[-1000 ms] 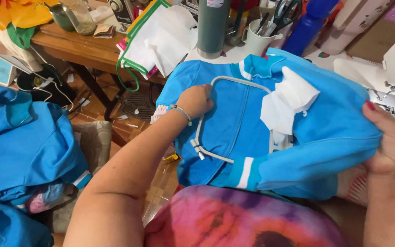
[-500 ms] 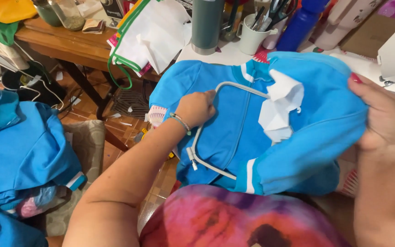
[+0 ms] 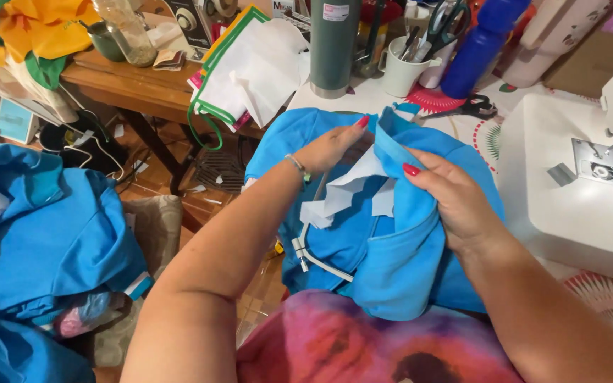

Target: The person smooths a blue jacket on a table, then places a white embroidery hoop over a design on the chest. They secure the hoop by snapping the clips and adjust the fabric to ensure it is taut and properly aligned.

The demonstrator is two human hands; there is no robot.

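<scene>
So the blue garment with the white trim was lying spread flat half a second ago, now it's bunched up on the near edge of the table, in front of the white sewing machine. Left hand has come off the trim and is pinching the far collar edge; right hand is closed around a fold with the white lining poking out between them. Looks like folding or turning is underway.

Crumpled blue garment with white trim, seemingly folded, on lap.
</scene>
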